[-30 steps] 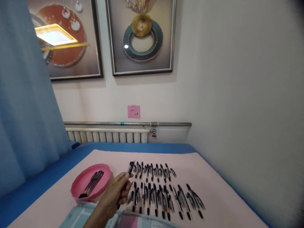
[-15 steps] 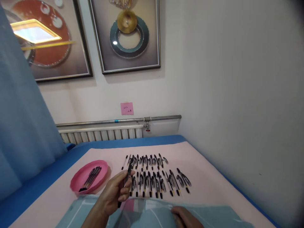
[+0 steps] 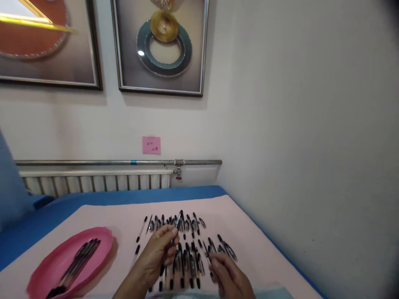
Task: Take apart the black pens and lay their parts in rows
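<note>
My left hand point(image 3: 160, 251) is wrapped round a black pen point(image 3: 178, 222), which points up and away, its dark tip above the fingers. Over the right part of the near row of pens point(image 3: 187, 261), my right hand point(image 3: 230, 276) has its thumb and fingers drawn together. Whatever those fingertips hold, if anything, blends with the pen parts behind them. Clear barrels, black caps and loose cap pieces lie in two rows, a far row point(image 3: 170, 224) and the near one. My left hand and forearm hide some of the pens.
A pink plate point(image 3: 102, 257) at the left holds several pens in a bundle point(image 3: 77, 263). Pink cloth point(image 3: 124, 216) covers the blue table point(image 3: 193, 192). A radiator point(image 3: 102, 181) runs along the back wall, and a bare wall stands at the right.
The view has shifted, so the plate and rows sit lower and further left. My right hand has come up from the near edge to the pens. The pen stays in my left hand.
</note>
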Demonstrator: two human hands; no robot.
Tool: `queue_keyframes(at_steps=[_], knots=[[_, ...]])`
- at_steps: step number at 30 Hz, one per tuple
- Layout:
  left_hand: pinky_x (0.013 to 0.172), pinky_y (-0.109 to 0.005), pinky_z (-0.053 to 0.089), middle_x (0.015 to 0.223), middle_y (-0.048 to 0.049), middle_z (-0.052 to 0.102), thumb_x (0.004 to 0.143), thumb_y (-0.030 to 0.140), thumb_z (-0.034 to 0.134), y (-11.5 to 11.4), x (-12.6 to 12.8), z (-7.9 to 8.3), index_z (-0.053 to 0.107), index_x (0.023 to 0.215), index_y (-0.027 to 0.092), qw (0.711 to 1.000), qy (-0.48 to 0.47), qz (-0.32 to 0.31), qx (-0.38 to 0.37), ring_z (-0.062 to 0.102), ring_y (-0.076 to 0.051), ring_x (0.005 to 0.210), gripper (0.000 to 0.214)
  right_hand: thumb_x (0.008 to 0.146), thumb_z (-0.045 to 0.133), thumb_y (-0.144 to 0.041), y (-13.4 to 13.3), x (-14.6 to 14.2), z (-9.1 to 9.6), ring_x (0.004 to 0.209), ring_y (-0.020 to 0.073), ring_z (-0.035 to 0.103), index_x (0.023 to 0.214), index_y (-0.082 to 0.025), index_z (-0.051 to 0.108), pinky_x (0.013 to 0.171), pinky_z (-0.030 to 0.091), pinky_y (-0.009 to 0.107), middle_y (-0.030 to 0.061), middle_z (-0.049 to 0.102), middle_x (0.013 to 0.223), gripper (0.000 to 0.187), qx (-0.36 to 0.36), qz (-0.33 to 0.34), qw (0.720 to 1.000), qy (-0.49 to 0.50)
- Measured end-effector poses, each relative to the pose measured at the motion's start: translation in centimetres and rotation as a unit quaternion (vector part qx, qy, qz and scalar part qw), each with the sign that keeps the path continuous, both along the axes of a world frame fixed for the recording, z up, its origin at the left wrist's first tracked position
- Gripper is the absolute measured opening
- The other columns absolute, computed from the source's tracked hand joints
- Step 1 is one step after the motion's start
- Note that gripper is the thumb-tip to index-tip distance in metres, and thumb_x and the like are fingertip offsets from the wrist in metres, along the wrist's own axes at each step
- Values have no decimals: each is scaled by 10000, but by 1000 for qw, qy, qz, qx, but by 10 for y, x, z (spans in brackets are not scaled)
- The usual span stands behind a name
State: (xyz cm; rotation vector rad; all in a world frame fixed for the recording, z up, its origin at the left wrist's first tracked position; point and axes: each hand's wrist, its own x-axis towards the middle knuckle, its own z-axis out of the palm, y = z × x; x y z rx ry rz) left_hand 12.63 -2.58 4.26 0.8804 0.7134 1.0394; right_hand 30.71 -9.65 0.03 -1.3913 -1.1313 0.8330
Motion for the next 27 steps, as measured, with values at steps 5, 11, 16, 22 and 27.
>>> queue_keyframes(at_steps=[5,11,16,22,27], knots=[[324,-131,137,566,90,488,626,495,703,11,29,-4,449,755,194,1000,18,-12,-2,287,6,339,415,763,525,-501,68,-37,56,787,193,588,808,-184,622,688,457,276,49,658,827,335,62,55,995,58],[348,-154,260,479,88,438,616,573,644,23,41,-40,513,737,200,994,74,64,-42,352,-40,349,413,753,501,-494,113,-79,31,616,179,613,759,-190,557,599,485,282,28,642,674,309,-24,48,966,252],[776,-282,479,822,-59,672,683,431,629,34,35,-77,636,701,220,979,152,133,-5,607,-202,878,212,718,536,-531,121,-81,-14,625,188,622,771,-193,565,541,467,270,35,646,688,343,-94,13,954,285],[1045,-368,313,1144,-63,646,731,336,592,33,37,-96,695,843,256,968,202,151,16,462,-259,1206,172,766,488,-543,120,-79,-27,646,186,612,751,-195,545,609,481,283,39,645,714,353,-99,29,965,240],[1112,-407,188,1282,-94,551,735,284,606,31,36,-108,668,1037,227,965,187,181,-18,355,-263,1302,314,835,408,-445,114,-81,-17,660,172,594,727,-219,507,667,472,274,22,623,707,269,-88,28,981,169]])
